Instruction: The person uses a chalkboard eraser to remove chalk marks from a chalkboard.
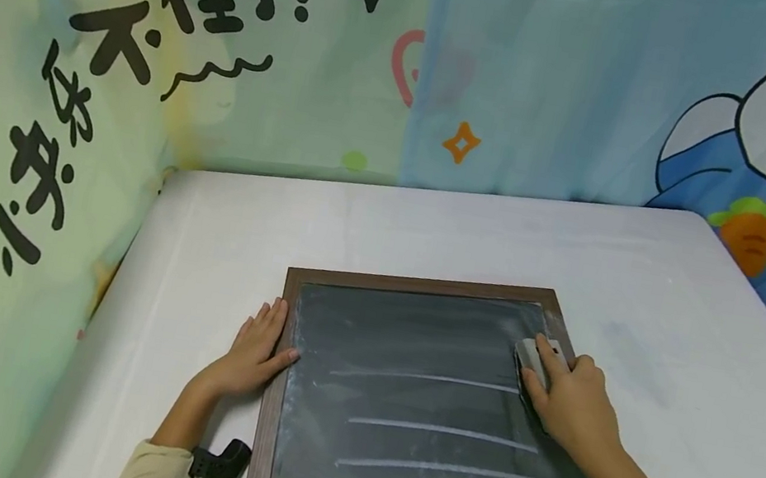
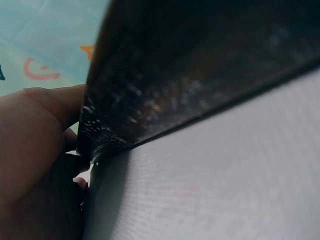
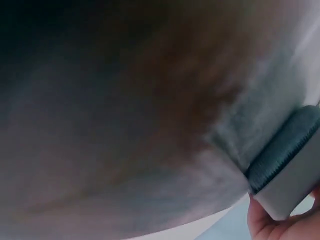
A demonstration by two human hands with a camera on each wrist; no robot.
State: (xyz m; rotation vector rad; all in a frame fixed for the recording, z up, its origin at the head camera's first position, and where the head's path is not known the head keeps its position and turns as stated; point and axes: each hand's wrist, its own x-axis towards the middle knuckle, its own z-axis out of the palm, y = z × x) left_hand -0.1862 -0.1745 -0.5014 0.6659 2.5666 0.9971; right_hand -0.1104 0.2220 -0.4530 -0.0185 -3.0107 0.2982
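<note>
A wooden-framed chalkboard (image 1: 413,336) lies on the white table, with several white chalk lines across its dark surface. At its upper right, my right hand (image 1: 572,398) grips a chalkboard eraser (image 1: 531,361) by its light grey back. The right wrist view shows the eraser's dark ribbed pad (image 3: 282,150) facing the board. My left hand (image 1: 254,351) rests along the left side of the frame (image 1: 276,389), fingers straight and thumb laid over the edge. In the left wrist view, that hand (image 2: 30,145) stands beside the board's dark edge, its fingers partly hidden.
Around the board spreads the white tabletop (image 1: 216,246). Behind and to the left hangs a printed cloth (image 1: 282,114) with black characters and cartoon figures. A black band with a camera-like block (image 1: 223,460) sits at the left wrist.
</note>
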